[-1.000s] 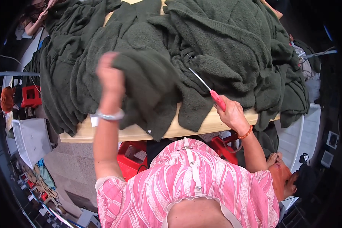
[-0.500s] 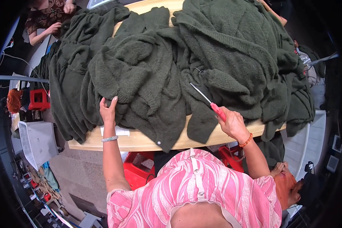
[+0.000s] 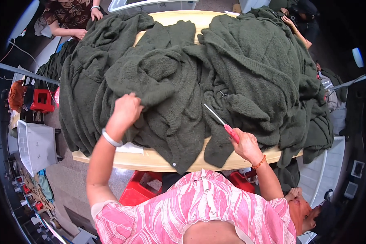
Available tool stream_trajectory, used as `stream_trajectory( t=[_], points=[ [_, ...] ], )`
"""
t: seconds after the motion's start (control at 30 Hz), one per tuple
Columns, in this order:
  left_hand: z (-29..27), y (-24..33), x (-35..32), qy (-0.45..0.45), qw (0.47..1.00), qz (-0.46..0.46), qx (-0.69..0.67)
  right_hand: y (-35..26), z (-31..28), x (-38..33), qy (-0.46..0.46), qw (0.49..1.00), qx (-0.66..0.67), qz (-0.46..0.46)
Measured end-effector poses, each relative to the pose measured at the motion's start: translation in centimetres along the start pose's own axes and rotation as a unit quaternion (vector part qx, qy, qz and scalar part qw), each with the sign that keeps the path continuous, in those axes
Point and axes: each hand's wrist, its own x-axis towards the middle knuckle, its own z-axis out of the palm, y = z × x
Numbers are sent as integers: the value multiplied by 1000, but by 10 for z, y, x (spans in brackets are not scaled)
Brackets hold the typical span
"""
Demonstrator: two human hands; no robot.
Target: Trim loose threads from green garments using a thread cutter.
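Note:
Dark green knitted sweaters (image 3: 179,118) lie heaped across the table. With curled fingers my left hand (image 3: 127,109) grips a fold of the sweater in front of me, left of centre; the fingertips are partly hidden. Wrapped round the red handle of a slim tool, my right hand (image 3: 248,145) stays over the near edge of the pile. The tool (image 3: 231,132) has a long thin metal shaft pointing away and to the left. Its tip is too small to make out. Beyond it, a sweater sleeve (image 3: 248,107) bulges from the right-hand heap.
The pale wooden table (image 3: 158,161) curves along my front. Under it stands a red stool (image 3: 135,191). A white bin (image 3: 38,146) is at left, another clear bin (image 3: 152,6) at the far side. Co-workers' hands (image 3: 96,13) touch the pile's far left; another person (image 3: 303,207) sits at lower right.
My left hand has gone from open fingertips at the fabric's edge to a curled grip farther in, turning up the sweater fold. My right hand with the tool stays nearly in place while the view shifts.

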Motion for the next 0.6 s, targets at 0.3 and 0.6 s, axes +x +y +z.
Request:
stream_trajectory(
  t=[0.3,0.6],
  points=[
    [-161,-28,70,-15,858,-5,-513,-25,9,22,6,1000,10,17],
    [-166,24,83,28,785,380,-488,-44,3,46,26,998,-11,63]
  ],
)
